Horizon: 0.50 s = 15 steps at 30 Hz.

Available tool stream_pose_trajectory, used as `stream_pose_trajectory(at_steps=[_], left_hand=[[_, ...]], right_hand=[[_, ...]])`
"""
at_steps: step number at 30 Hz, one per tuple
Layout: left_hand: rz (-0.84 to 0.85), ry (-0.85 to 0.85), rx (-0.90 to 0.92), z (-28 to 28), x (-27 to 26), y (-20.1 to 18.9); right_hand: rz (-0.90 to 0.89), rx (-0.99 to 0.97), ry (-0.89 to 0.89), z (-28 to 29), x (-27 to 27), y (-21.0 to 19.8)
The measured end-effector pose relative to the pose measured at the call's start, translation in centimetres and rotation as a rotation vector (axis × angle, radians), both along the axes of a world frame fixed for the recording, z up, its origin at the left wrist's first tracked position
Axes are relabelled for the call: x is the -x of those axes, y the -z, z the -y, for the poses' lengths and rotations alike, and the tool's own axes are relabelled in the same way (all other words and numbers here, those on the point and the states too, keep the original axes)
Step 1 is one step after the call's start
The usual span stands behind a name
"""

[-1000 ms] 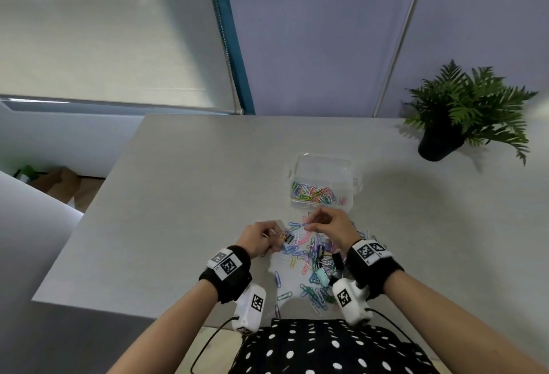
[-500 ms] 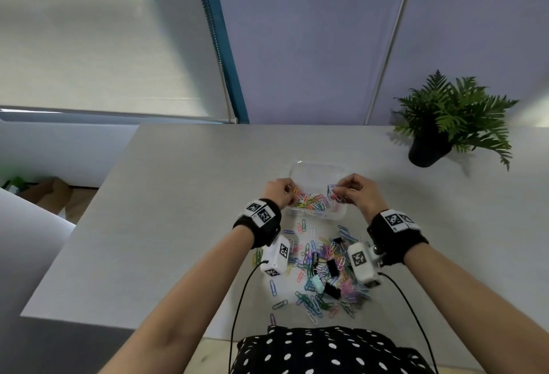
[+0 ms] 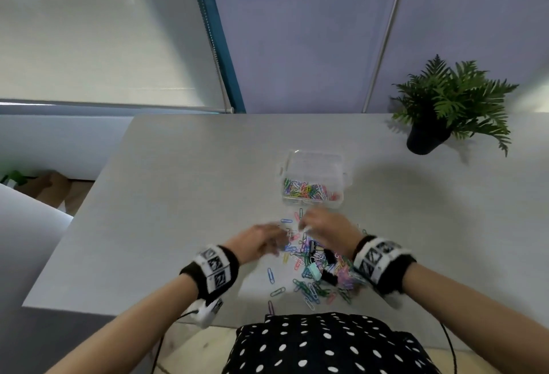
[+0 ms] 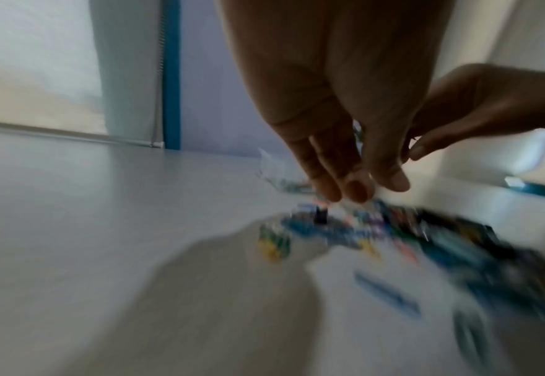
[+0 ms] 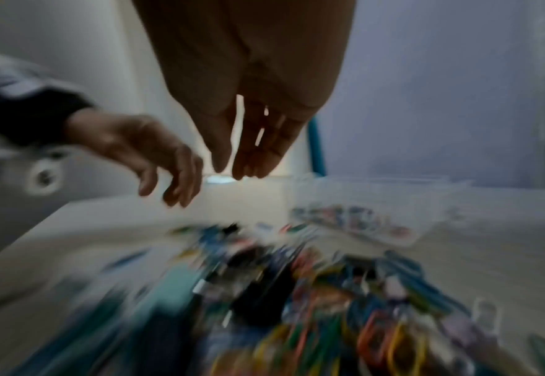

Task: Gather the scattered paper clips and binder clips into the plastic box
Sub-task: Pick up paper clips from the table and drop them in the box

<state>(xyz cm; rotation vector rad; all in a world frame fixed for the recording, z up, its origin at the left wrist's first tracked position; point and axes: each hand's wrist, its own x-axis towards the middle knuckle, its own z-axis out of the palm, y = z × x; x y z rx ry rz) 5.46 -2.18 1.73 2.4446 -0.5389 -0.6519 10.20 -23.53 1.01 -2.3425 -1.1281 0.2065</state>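
Observation:
A clear plastic box stands open mid-table with several coloured paper clips in its near half. Just in front of it lies a pile of paper clips with a teal binder clip and black binder clips in it. My left hand hovers at the pile's far left edge, and my right hand hovers over its far end. In the left wrist view the left hand has straight fingers and holds nothing. In the right wrist view the right hand hangs relaxed and bare above the blurred pile.
A potted fern stands at the table's back right. The grey table has its left edge and near edge close to my arms. A few loose paper clips lie left of the pile, near the front edge.
Both hands were at the box half a second ago; they have since pulled back toward me over the pile and now hold nothing. More clips lie in the box.

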Motion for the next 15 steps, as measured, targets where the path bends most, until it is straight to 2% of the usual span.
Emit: stream_pose_trajectory(at_steps=[3,5,6,9,12,15], left_hand=[[0.129,0.286,-0.120,-1.3,4.6,1.6],[0.253,0.465,-0.250,-1.6,6.8,2.8],[0.277,0.518,-0.282,-1.6,7.5,3.3],[0.334,0.502,-0.276,-1.3,7.8,4.4],[0.288,0.388,-0.221,-0.4,6.8,4.6],[0.209,0.217,-0.131,0.7,5.4,5.0]], right_hand=[[0.046,0.266,-0.442,-0.3,4.7,2.4],[0.158,0.376,-0.602,-0.1,6.2,4.1],[0.184,0.409,-0.614,0.0,6.5,4.6],[0.121,0.388,-0.614,0.0,6.1,4.6],[0.116,0.359,-0.541,-0.5,5.1,4.6],[-0.006,0.327,-0.405,-0.8,4.1,4.6]])
